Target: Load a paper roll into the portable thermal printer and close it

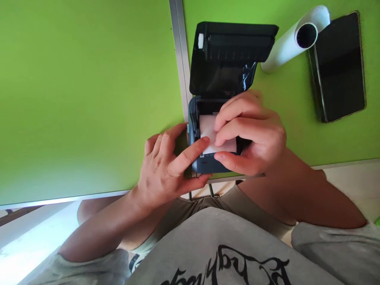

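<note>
printer: small dark blue-grey printer (208, 164) sits at the near edge of your green table (89, 99), right on the seam between two table panels
lid: black lid (228, 55) is swung fully up and back, paper bay exposed
paper: white paper roll (208, 126) is already down in the bay, loose end lies forward over the front lip
left hand: your left hand (166, 168) is half open, index finger stretched onto the front left corner by the paper edge, thumb under the front face; it steadies the body, nothing clamped in it
right hand: your right hand (252, 134) is curled over the bay from the right, fingertips pressing on the paper, thumb against the front face; looks like a light pinch on the paper, but I cannot tell if it truly grips the paper or just holds it flat
done: lid open, roll seated, by the look of it
left: paper end not yet lined up clear of the slot, lid not yet closed; that's my read, not confirmed
beside: white tube (293, 39) lies on the table just right of the lid, open end toward you; dark phone (338, 67) face up just beside it, touching or nearly so
hidden: right half of the bay is under your fingers, cannot tell how the roll sits there
</note>
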A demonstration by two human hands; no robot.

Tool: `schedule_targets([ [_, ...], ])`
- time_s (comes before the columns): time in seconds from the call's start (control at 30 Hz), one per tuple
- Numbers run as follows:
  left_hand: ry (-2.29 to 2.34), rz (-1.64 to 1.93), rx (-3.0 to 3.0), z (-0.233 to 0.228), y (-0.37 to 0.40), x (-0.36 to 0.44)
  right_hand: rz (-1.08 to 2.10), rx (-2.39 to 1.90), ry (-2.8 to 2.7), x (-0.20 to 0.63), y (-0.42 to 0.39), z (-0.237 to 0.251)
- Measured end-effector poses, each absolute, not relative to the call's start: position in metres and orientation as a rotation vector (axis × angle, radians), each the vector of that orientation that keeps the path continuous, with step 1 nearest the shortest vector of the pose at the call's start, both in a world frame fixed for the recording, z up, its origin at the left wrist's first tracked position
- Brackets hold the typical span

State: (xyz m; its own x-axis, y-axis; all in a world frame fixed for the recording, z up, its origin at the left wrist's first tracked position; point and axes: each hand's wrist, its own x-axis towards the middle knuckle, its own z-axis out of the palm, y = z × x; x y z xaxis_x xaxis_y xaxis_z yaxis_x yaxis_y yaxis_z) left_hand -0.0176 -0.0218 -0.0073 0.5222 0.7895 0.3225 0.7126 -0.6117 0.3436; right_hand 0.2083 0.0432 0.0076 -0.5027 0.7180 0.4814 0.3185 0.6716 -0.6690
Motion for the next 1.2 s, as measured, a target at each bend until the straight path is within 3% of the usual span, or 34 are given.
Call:
schedule_targets([
  [0.37,1.306,0.638,2.526,-0.0065,-0.0223,-0.0183,0.695,-0.674,-1.933,0.2075,0.0465,0.0008],
  [0.67,1.294,0.64,2.549,-0.0055,-0.0212,-0.0178,0.471,-0.89,-1.919,0.2061,0.0469,0.0043],
  [1.2,1.297,0.65,2.561,-0.007,-0.0225,-0.0179,0.61,-0.796,-2.051,0.2068,0.0431,0.0001],
])
